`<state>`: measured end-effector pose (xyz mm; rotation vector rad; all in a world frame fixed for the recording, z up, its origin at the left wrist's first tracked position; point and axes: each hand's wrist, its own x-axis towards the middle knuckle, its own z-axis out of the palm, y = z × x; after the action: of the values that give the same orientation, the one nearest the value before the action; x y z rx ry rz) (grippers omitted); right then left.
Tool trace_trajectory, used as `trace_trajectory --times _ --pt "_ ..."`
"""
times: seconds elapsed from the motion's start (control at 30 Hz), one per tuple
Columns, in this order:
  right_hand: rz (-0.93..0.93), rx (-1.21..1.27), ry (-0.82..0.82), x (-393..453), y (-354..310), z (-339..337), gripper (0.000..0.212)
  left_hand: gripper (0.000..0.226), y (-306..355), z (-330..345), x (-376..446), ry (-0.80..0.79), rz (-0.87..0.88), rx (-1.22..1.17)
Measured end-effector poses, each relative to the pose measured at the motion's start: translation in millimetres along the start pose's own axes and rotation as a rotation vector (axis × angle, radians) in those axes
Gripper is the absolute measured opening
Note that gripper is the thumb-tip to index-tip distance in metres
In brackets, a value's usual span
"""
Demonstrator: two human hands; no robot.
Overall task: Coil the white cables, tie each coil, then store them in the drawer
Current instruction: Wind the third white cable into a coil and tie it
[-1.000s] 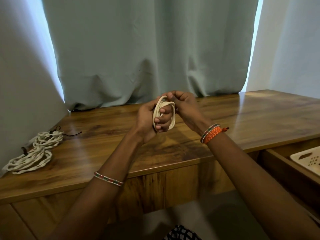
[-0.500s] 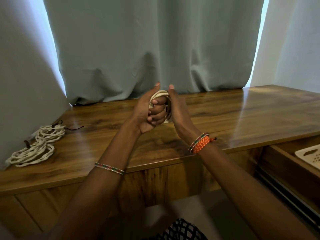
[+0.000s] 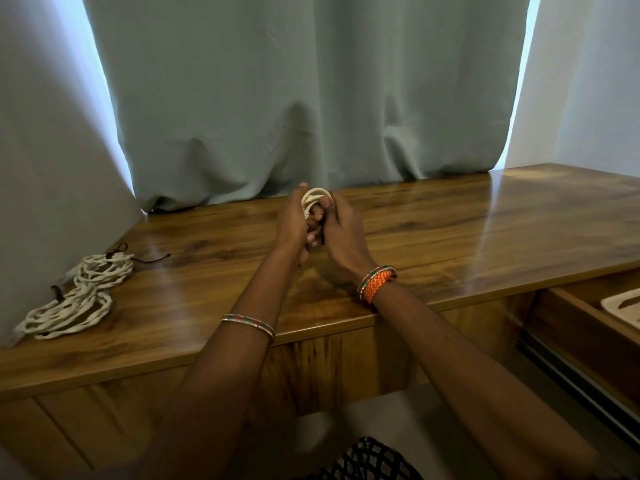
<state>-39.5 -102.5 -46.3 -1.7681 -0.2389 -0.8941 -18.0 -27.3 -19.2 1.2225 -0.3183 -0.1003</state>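
Observation:
A small coil of white cable (image 3: 313, 197) sits between both hands above the middle of the wooden desk (image 3: 450, 237). My left hand (image 3: 292, 221) holds the coil with its fingers curled through the loops. My right hand (image 3: 341, 225) grips the coil's right side, thumb near the top. Only the coil's upper arc shows; the rest is hidden by fingers. Two bigger white cable coils (image 3: 74, 296) with dark ties lie at the desk's left end. An open drawer (image 3: 585, 320) sticks out at the lower right.
A pale perforated tray (image 3: 623, 306) lies inside the drawer. Grey-green curtains (image 3: 294, 98) hang behind the desk and brush its back edge. A dark mesh item (image 3: 367, 462) shows at the bottom edge, below the desk front.
Both hands have carried the small coil farther over the desk and pressed closer together around it. The view has tilted, so the desk sits lower in frame.

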Motion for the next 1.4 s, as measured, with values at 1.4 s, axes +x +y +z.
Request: trace_trajectory --times 1.4 --pt "-0.139 -0.493 -0.723 29 1 268 0.012 0.051 89 -259 -31 0.856 0.412 0.436"
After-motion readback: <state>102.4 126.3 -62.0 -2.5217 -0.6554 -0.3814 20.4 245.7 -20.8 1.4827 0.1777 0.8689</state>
